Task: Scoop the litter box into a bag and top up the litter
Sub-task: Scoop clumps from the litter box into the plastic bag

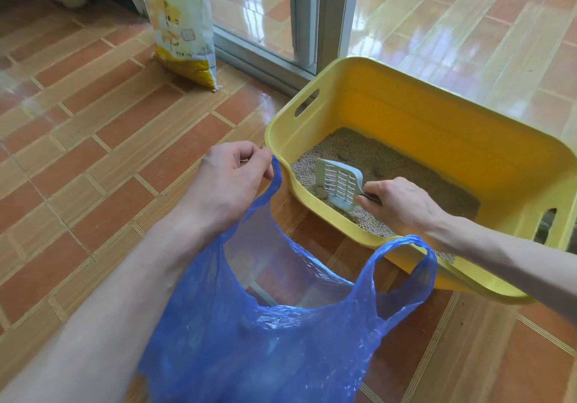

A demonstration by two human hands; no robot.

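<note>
**Q:** Setting?

**A:** Floor [93,159] of glossy orange-and-tan tile, a sliding glass door [259,12] at the back. No bench; everything sits on the floor.

**Q:** Items?

**A:** One yellow box [437,121], cut-out handles in its walls, near wall dipped low. Grey litter [390,159] covers its bottom in a shallow layer. Several darker clumps; one clump [321,193] lies just beside the scoop's near-left edge. One pale slotted scoop [340,184], over the litter with its open end pointing away from me. One blue bag [249,340], thin plastic, just in front of the box's near wall, mouth open. One yellow-and-white sack [184,28] of fresh litter, upright by the door frame, well apart from the box.

**Q:** Hands?

**A:** My left hand [231,184] pinches one bag handle, lifting that side and keeping the mouth open. The other handle stands loose near my right forearm. My right hand [402,206] is curled round the scoop's dark grip, inside the box.

**Q:** Step in hand?

**A:** Scooping, I judge, and early in it: clumps remain in the litter and I see nothing in the bag. Whether the scoop holds anything I cannot tell.

**Q:** Next move calls for?

**A:** Pushing the scoop's edge under a clump, letting loose grains sift out, then carrying it over the low wall to the bag. The sack waits for topping up.
</note>
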